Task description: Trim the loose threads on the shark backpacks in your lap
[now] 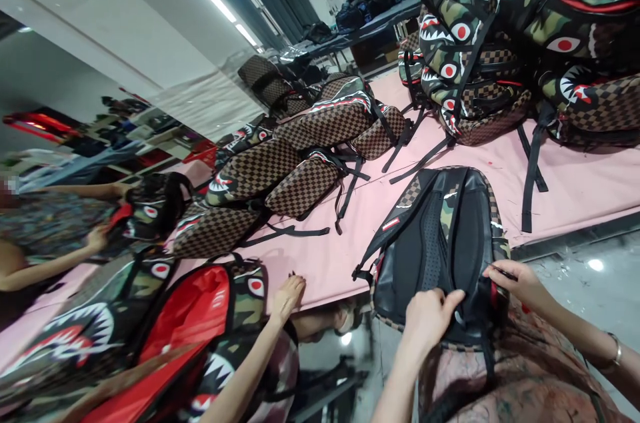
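Observation:
A backpack (463, 250) with a black padded back, black shoulder straps and brown checkered edges leans upright against the table edge, its back panel toward me. My left hand (433, 320) is closed on the lower part of the backpack, its thumb lying over the black strap area. At the right side of the bag, my right hand (523, 286) is closed in a pinch around a thin dark object (503, 272), too small to identify, close to the bag's side edge. A camouflage patch shows between the straps.
Checkered shark-face backpacks (320, 123) lie along the pink table (320, 263); more are stacked (475, 76) at the right. At left, a co-worker's hand (289, 296) is beside an open red-lined backpack (190, 306). Another person's hand (97, 238) holds a bag farther left.

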Available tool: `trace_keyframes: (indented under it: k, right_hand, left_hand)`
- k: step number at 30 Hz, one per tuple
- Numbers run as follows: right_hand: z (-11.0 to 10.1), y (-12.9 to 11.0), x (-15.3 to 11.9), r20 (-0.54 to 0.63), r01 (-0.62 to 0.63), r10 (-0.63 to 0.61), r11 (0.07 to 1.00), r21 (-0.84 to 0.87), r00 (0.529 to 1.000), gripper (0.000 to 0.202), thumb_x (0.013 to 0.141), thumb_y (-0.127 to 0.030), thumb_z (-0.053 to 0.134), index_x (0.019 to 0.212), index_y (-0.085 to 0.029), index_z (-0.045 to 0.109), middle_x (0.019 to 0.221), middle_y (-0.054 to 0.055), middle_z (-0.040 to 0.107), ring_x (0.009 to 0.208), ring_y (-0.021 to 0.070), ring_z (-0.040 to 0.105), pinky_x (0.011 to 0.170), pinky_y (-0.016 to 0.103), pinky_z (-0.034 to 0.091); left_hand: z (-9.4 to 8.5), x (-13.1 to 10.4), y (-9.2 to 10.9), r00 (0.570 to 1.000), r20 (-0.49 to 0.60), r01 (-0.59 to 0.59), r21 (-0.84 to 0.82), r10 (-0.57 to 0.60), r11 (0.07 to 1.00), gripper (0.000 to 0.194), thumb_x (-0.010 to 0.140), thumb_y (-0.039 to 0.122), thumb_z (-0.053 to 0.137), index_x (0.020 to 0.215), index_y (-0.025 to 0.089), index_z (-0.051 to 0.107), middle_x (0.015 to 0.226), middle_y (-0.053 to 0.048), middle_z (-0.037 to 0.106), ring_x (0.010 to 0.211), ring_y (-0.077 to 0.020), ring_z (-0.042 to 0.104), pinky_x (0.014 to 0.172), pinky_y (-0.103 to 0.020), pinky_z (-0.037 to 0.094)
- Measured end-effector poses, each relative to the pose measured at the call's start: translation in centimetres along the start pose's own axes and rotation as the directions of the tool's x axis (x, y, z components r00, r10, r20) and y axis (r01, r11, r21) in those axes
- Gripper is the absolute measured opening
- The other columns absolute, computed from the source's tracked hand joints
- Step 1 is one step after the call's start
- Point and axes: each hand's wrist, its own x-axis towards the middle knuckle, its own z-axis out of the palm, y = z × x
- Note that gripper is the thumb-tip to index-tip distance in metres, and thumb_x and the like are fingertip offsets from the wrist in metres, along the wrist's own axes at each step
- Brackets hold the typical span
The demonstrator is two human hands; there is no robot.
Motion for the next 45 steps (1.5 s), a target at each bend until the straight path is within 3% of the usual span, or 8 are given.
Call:
trace_keyframes:
  k: [9, 13, 18, 23, 28, 32, 40, 45]
  right_hand:
    - [1.5, -2.7, -0.2, 0.024, 0.335, -0.337, 0.923, -0.190, 0.941, 0.026, 0.085, -0.018, 0.038, 0.096, -0.020, 0.061, 0.099, 0.005, 0.060, 0.093, 0.0158, 0.055, 0.081, 0.029, 0.045]
    - [3.2, -2.9, -0.1, -0.036, 0.235, -0.245, 0.955, -0.182, 0.969, 0.022, 0.084, -0.023, 0.043, 0.096, -0.019, 0.061, 0.098, 0.006, 0.063, 0.093, 0.0181, 0.058, 0.084, 0.032, 0.046]
    - [3.9, -1.5, 0.5, -0.140, 0.073, -0.068, 0.997, 0.027, 0.988, 0.023, 0.080, -0.031, 0.049, 0.091, -0.014, 0.061, 0.093, 0.009, 0.065, 0.086, 0.0210, 0.060, 0.080, 0.035, 0.048]
    - [3.5, -2.2, 0.2, -0.067, -0.004, 0.013, 0.992, 0.126, 0.998, 0.018, 0.073, -0.031, 0.055, 0.083, -0.016, 0.056, 0.076, 0.003, 0.059, 0.071, 0.0160, 0.056, 0.066, 0.027, 0.047]
    - [3.7, -3.1, -0.1, -0.032, 0.064, -0.062, 0.995, 0.080, 0.998, 0.012, 0.074, -0.030, 0.053, 0.080, -0.019, 0.052, 0.077, 0.000, 0.055, 0.068, 0.0137, 0.052, 0.064, 0.024, 0.043]
    - [4.3, -2.6, 0.0, -0.060, 0.110, -0.107, 0.993, 0.035, 0.992, 0.010, 0.076, -0.028, 0.049, 0.078, -0.019, 0.052, 0.077, 0.001, 0.056, 0.072, 0.0157, 0.053, 0.065, 0.026, 0.044]
    - [3.7, -3.1, -0.3, 0.049, 0.312, -0.310, 0.949, -0.046, 0.950, 0.009, 0.082, -0.020, 0.045, 0.080, -0.018, 0.053, 0.084, 0.006, 0.059, 0.080, 0.0170, 0.054, 0.073, 0.030, 0.044]
    - [3.4, -3.0, -0.5, 0.066, 0.320, -0.315, 0.943, -0.092, 0.947, 0.008, 0.083, -0.020, 0.044, 0.078, -0.018, 0.049, 0.080, 0.004, 0.056, 0.075, 0.0160, 0.052, 0.068, 0.029, 0.044]
  left_hand:
    - [2.1, 1.0, -0.2, 0.991, -0.123, 0.011, -0.338, -0.055, 0.941, 0.039, 0.076, 0.053, 0.048, 0.065, 0.016, 0.050, 0.047, 0.001, 0.051, 0.044, -0.0124, 0.053, 0.044, -0.020, 0.036]
    - [2.7, 2.1, 1.1, 0.940, -0.325, -0.106, -0.568, -0.104, 0.816, 0.042, 0.071, 0.053, 0.057, 0.057, 0.015, 0.045, 0.048, 0.004, 0.044, 0.046, -0.0082, 0.047, 0.048, -0.019, 0.039]
    - [4.4, 3.2, 2.1, 0.953, -0.156, 0.005, -0.850, -0.261, 0.527, 0.045, 0.067, 0.056, 0.060, 0.064, 0.015, 0.043, 0.054, 0.004, 0.046, 0.048, -0.0074, 0.045, 0.051, -0.020, 0.040]
    - [4.9, 2.8, 1.0, 0.925, -0.356, -0.161, -0.684, -0.134, 0.711, 0.033, 0.073, 0.045, 0.059, 0.081, 0.017, 0.045, 0.059, 0.006, 0.043, 0.053, -0.0064, 0.043, 0.053, -0.017, 0.036]
    - [3.6, 0.5, 0.6, 0.788, -0.616, -0.262, -0.320, 0.010, 0.910, 0.022, 0.070, 0.031, 0.065, 0.086, 0.018, 0.056, 0.072, 0.000, 0.050, 0.065, -0.0115, 0.048, 0.065, -0.022, 0.040]
    - [2.5, -1.2, 0.9, 0.870, -0.450, -0.280, -0.116, 0.201, 0.953, 0.016, 0.069, 0.029, 0.066, 0.082, 0.021, 0.069, 0.081, -0.007, 0.061, 0.074, -0.0177, 0.055, 0.070, -0.027, 0.043]
    - [0.7, -0.4, 1.3, 0.980, -0.123, -0.165, -0.069, 0.156, 0.984, 0.017, 0.074, 0.030, 0.058, 0.079, 0.020, 0.071, 0.075, -0.007, 0.063, 0.067, -0.0166, 0.054, 0.064, -0.026, 0.039]
    - [1.3, 0.4, 0.9, 0.996, -0.086, -0.055, -0.373, 0.024, 0.926, 0.018, 0.070, 0.030, 0.060, 0.066, 0.014, 0.067, 0.059, -0.003, 0.054, 0.056, -0.0111, 0.043, 0.053, -0.023, 0.029]
